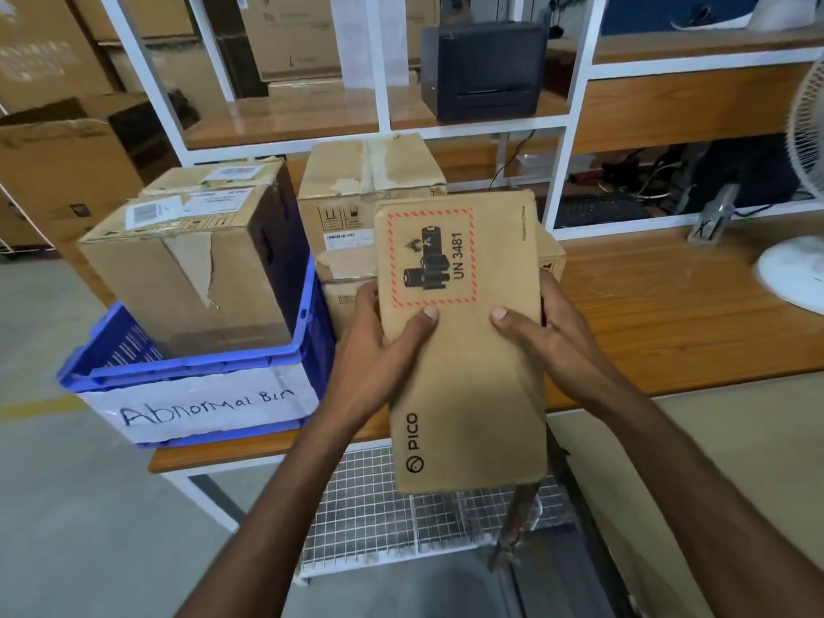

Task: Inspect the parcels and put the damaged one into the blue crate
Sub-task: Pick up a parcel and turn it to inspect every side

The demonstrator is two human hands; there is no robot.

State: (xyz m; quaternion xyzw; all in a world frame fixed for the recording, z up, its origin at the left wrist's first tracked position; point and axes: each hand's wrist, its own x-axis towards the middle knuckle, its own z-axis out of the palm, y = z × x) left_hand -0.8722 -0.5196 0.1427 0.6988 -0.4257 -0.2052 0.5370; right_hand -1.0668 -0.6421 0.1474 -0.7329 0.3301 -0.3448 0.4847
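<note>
The flat brown parcel [463, 350] hides most of the fingers of the left hand [379, 345] and right hand [550, 339], and covers much of the stacked boxes [370, 180] behind it. The shipping labels [147, 214] on the torn box [191, 278] in the blue crate [196, 364] are too blurred to read. The white fan [798, 260] is cut off by the right edge.

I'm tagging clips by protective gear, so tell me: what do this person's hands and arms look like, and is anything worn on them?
Both are bare. The left hand and right hand have no gloves, and no rings show. The left forearm and right forearm show no sleeve, watch or wristband as far as the frame reaches.
</note>
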